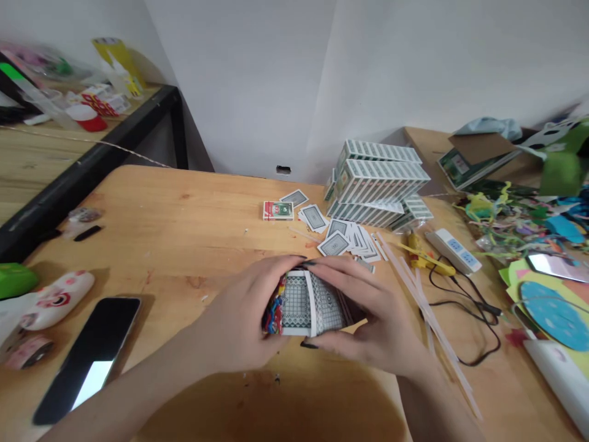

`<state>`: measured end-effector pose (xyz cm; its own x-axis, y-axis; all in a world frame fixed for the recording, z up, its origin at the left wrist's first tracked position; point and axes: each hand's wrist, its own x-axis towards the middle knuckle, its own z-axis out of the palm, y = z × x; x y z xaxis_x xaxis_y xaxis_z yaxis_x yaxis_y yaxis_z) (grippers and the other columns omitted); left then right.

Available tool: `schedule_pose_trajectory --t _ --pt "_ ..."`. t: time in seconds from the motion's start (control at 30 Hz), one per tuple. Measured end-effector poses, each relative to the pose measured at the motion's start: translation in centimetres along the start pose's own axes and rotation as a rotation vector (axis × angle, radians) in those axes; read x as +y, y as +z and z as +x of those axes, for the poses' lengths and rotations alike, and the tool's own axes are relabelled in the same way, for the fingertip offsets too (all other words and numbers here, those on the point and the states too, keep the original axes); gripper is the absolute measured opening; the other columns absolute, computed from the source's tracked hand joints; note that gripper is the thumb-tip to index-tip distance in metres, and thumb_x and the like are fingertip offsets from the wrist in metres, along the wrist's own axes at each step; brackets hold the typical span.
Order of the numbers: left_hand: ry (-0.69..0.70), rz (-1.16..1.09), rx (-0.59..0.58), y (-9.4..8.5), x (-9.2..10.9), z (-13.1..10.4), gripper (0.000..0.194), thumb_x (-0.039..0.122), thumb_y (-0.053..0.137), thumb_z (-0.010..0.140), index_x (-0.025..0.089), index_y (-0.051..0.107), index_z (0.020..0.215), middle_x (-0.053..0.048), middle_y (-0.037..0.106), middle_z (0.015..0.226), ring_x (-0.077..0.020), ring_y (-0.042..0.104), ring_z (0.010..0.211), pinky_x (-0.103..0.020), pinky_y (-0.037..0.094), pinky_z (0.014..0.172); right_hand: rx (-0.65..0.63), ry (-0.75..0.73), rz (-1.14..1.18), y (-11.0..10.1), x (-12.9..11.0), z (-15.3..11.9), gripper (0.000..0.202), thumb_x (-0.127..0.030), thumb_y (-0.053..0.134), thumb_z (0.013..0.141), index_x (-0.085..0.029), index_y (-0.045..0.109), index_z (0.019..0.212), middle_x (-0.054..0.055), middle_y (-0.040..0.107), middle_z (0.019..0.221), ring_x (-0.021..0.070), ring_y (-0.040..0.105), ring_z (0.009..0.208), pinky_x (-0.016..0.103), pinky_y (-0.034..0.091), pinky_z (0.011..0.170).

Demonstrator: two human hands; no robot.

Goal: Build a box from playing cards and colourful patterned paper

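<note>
Between my two hands, above the front middle of the wooden table, is a bundle of patterned playing cards. My left hand grips its left side, where a strip of red, blue and yellow shows. My right hand holds the right part, where the cards bend and fan apart. Beyond the hands, loose cards lie face down in overlapping groups. A red and green card box rests left of them.
Stacked card cartons stand at the back. On the right are a yellow glue gun, clear glue sticks, a power strip, cables and craft scraps. A phone lies on the left, near a white spotted object.
</note>
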<state>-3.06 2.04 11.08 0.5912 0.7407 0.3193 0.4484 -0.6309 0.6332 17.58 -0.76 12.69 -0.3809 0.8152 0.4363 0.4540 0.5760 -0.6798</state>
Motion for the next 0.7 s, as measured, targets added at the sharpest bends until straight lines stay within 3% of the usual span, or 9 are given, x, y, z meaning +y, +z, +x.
schedule_pose_trajectory --t 0.13,0.3,0.57,0.7 --pt "-0.146 0.128 0.066 1.1 0.3 -0.1 0.06 0.008 0.05 0.068 0.02 0.035 0.125 -0.012 0.055 0.12 -0.0259 0.056 0.106 -0.044 0.05 0.084 0.001 -0.133 -0.35 0.8 0.3 -1.0 0.066 -0.023 0.059 0.08 -0.017 0.03 0.138 0.017 0.051 0.129 0.0283 0.047 0.12 0.047 0.046 0.094" --pt "-0.1 0.192 0.237 2.3 0.4 0.3 0.044 0.01 0.049 0.069 0.017 0.044 0.112 -0.01 0.061 0.104 -0.024 0.059 0.095 -0.039 0.051 0.079 -0.014 -0.121 -0.616 1.3 0.6 -1.4 0.061 -0.006 0.035 0.084 -0.011 0.019 0.142 0.017 0.056 0.123 0.0274 0.053 0.113 0.044 0.05 0.087" --pt "-0.023 0.363 0.286 2.7 1.3 1.2 0.035 0.005 0.044 0.074 0.015 0.046 0.107 -0.011 0.063 0.093 -0.0239 0.061 0.085 -0.038 0.052 0.073 -0.082 -0.107 -0.701 0.1 -0.9 -0.3 0.053 -0.005 0.031 0.081 -0.005 0.03 0.134 0.019 0.063 0.108 0.0264 0.061 0.094 0.037 0.055 0.07" --pt "0.009 0.485 0.269 2.6 1.9 1.2 0.03 0.004 0.041 0.076 0.011 0.047 0.104 -0.013 0.065 0.09 -0.0243 0.062 0.081 -0.038 0.053 0.071 -0.027 -0.097 -0.843 0.8 -1.7 -0.1 0.046 -0.004 0.031 0.08 -0.004 0.039 0.126 0.018 0.065 0.099 0.0257 0.062 0.086 0.036 0.054 0.064"
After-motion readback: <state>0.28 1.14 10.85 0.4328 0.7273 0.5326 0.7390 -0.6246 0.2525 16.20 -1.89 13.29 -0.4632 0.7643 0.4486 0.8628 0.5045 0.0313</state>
